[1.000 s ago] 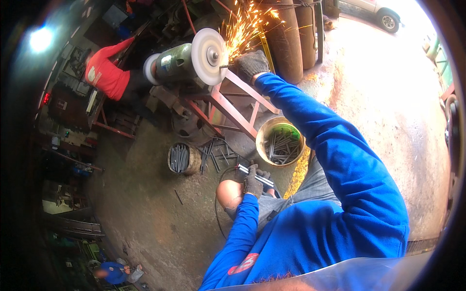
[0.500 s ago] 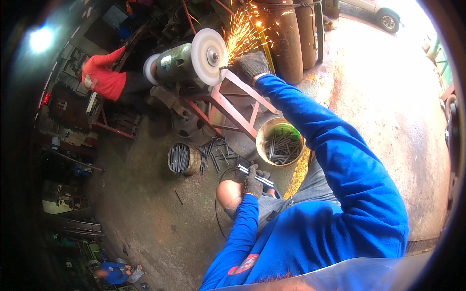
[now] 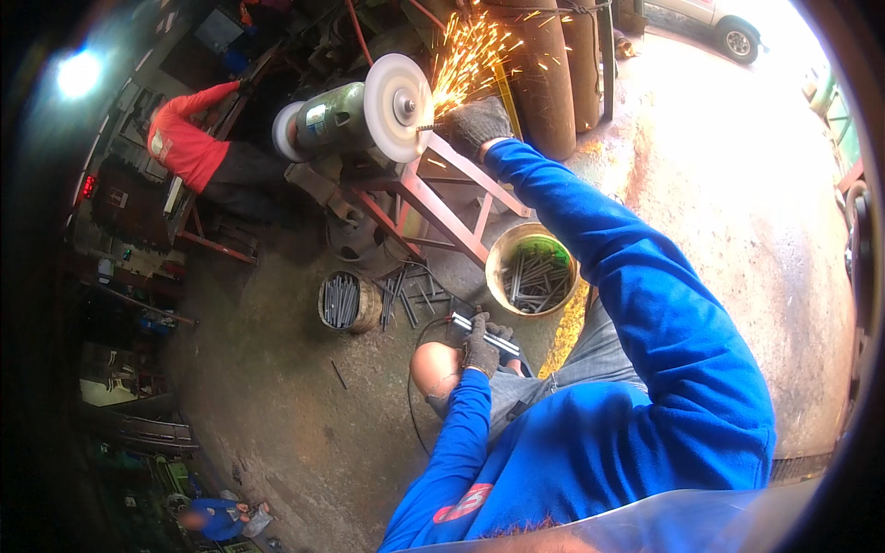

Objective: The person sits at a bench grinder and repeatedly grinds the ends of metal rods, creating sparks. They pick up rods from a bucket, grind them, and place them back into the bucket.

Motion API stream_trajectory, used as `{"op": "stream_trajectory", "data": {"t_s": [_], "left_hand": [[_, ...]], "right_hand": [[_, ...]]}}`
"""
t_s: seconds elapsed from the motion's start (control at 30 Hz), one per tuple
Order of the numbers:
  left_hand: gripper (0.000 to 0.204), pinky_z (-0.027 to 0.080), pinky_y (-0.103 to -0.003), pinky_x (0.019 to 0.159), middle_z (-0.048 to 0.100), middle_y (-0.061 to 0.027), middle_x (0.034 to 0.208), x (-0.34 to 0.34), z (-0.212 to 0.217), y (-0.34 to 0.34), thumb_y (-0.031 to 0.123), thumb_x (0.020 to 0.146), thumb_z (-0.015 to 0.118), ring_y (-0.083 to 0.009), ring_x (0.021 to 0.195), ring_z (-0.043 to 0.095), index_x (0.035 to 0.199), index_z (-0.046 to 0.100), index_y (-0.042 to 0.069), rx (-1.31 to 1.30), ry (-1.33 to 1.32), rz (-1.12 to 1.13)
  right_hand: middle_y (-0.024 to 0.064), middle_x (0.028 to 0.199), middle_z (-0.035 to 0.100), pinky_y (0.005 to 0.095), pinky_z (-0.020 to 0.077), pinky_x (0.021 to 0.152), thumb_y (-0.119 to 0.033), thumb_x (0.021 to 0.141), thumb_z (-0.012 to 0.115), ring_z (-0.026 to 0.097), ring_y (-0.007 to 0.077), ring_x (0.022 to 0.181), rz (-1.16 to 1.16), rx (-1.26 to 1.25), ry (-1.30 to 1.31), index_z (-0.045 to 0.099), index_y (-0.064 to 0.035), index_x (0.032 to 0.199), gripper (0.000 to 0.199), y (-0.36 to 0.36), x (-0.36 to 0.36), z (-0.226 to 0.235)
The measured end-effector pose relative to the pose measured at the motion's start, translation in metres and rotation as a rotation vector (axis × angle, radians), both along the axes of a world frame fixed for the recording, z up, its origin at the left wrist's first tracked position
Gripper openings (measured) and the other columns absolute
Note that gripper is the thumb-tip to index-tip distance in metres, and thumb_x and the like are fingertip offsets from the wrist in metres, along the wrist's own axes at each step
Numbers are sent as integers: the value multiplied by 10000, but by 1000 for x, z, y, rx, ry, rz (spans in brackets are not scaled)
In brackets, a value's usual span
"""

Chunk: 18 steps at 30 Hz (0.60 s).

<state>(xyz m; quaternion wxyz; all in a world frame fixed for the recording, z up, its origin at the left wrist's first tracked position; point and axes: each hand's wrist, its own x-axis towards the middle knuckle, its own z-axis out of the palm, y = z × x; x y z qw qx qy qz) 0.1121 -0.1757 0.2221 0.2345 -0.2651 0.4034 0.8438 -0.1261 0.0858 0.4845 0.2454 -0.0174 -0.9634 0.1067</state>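
My right hand (image 3: 480, 123), in a dark grey work glove, reaches far forward with closed fingers. A short threaded metal rod (image 3: 429, 128) sticks out of it and meets the face of the pale grinding wheel (image 3: 380, 103). Orange sparks (image 3: 466, 60) spray upward from there. The wheel sits on one end of a green bench grinder (image 3: 334, 122), with another wheel (image 3: 287, 132) at its far end. Low down beside my bare knee, my gloved left hand (image 3: 478, 350) is closed around shiny metal rods (image 3: 501, 344). The glove hides part of them.
A red steel stand (image 3: 433, 210) carries the grinder. Under my right arm is a bucket (image 3: 496, 286) of rods; a second rod-filled container (image 3: 371, 309) stands left, with loose rods (image 3: 402, 293) beside it. Tall cylinders (image 3: 539, 92) rise behind. A person in red (image 3: 189, 138) works left.
The spark spray has changed shape. Both my hands keep nearly the same place, the rod still at the wheel. The person in red has shifted slightly left.
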Motion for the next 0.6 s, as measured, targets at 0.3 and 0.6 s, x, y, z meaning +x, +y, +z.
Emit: {"op": "stream_trajectory", "data": {"t_s": [0.3,0.6], "left_hand": [[326,518,-536,842,504,-51,738,0,-1,-1,322,941,632,-247,705,553,1132,535,76,-13,-2,-7],[320,527,-536,834,508,-56,750,-1,-3,-1,312,939,633,-246,717,558,1128,543,70,-17,9,-9]], "right_hand": [[111,787,705,436,496,724,-194,757,578,693,312,763,32,-29,9,738,-166,806,170,-3,2,1],[126,823,709,444,504,731,-193,771,575,695,315,778,-8,14,14,746,-154,846,191,-3,0,-2]]}}
